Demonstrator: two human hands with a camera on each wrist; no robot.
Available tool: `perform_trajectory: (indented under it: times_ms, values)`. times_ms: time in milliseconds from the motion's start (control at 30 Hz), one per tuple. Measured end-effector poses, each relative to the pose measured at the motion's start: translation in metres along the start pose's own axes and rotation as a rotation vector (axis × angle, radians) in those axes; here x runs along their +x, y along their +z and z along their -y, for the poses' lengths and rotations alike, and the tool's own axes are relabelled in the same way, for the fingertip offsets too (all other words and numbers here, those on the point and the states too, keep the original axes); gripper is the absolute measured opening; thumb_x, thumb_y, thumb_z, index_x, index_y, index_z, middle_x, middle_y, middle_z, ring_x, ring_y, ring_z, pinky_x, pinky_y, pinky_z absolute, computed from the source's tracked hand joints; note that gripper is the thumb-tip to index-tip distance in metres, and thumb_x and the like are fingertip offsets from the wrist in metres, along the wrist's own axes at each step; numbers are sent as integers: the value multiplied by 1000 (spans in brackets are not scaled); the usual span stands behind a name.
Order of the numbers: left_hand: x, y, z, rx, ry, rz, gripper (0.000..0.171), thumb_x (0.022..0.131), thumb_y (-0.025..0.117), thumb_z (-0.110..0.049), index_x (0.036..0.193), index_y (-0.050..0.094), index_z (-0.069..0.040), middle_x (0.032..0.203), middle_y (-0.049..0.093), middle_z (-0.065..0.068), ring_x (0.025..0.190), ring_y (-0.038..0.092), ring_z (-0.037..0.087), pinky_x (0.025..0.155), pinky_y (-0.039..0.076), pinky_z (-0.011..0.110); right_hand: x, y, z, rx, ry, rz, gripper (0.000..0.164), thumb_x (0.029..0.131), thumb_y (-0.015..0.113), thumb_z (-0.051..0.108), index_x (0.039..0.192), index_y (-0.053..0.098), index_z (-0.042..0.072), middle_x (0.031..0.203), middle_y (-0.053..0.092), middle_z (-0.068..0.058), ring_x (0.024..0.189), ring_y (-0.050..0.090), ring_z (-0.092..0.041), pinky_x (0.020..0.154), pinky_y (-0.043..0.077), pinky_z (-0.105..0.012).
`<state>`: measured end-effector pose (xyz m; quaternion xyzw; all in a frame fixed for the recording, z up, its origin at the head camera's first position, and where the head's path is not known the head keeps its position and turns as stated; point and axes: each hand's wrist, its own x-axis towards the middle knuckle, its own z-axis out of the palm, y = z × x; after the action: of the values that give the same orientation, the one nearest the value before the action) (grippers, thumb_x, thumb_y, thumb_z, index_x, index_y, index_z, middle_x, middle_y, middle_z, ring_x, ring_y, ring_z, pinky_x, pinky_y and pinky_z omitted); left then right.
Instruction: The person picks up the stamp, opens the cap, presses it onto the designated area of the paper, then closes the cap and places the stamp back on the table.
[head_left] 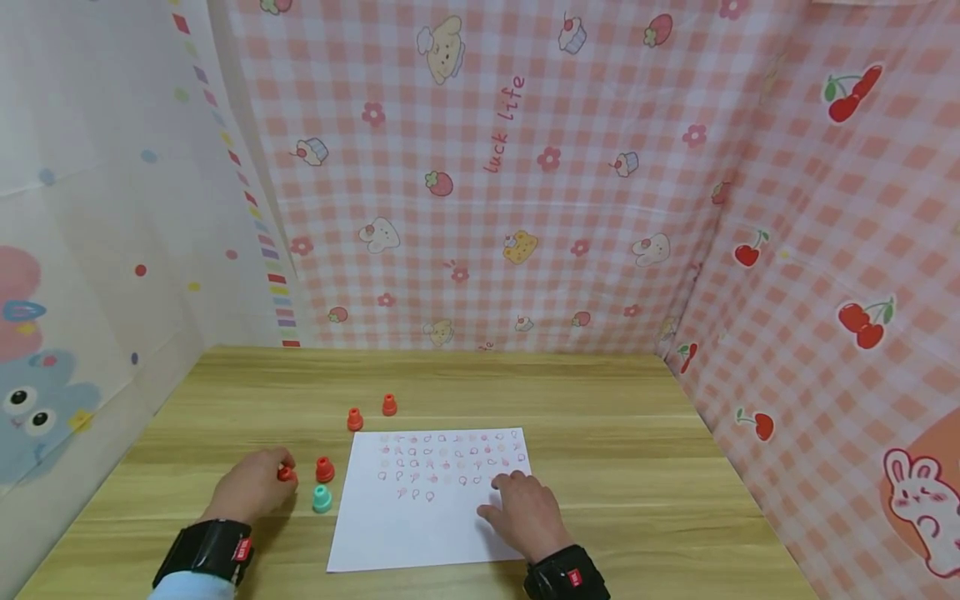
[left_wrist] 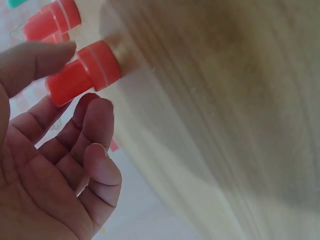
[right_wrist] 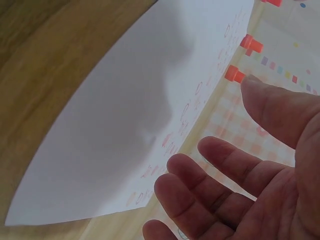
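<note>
My left hand [head_left: 251, 487] pinches a small red stamp [left_wrist: 82, 72] between thumb and index finger, at the left of the table. The other left fingers are loosely bent. Just right of that hand stand another red stamp [head_left: 325, 469] and a turquoise stamp [head_left: 322, 499]. A white sheet of paper [head_left: 420, 542] lies in the middle, with rows of small reddish prints across its upper half. My right hand [head_left: 525, 512] hovers over the sheet's right side near the last rows, fingers relaxed and holding nothing, its shadow falling on the paper.
Two more red stamps stand behind the sheet's far left corner, one [head_left: 355, 419] close to the paper and one [head_left: 389, 405] farther back. Patterned cloth walls [head_left: 480, 200] enclose the wooden table [head_left: 615, 467] at the back and both sides.
</note>
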<state>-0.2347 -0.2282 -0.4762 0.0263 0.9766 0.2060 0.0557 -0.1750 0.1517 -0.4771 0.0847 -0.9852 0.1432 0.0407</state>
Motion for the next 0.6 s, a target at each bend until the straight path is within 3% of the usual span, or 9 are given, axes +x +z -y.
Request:
perform_trajectory:
  times_ms: [300, 433, 600]
  values:
    - [-3, -17, -6, -25, -31, 22, 43, 88, 68, -23, 118, 60, 6, 88, 59, 11, 75, 54, 25, 61, 45, 39, 0, 2, 0, 9, 3, -2, 38, 80, 80, 35, 103, 72, 5, 88, 64, -9, 81, 61, -28, 69, 48, -44]
    - [-2, -24, -13, -21, -22, -7, 40, 90, 65, -21, 119, 59, 7, 94, 60, 16, 78, 55, 27, 64, 48, 41, 0, 2, 0, 16, 8, 5, 38, 80, 80, 34, 103, 72, 5, 89, 64, -9, 82, 61, -28, 70, 48, -45]
    - [1, -24, -22, 15, 42, -75, 33, 91, 67, -17, 114, 62, 6, 95, 61, 18, 79, 56, 27, 67, 50, 44, 1, 3, 0, 14, 8, 10, 38, 80, 80, 35, 103, 72, 5, 89, 64, -9, 82, 61, -28, 70, 48, -45]
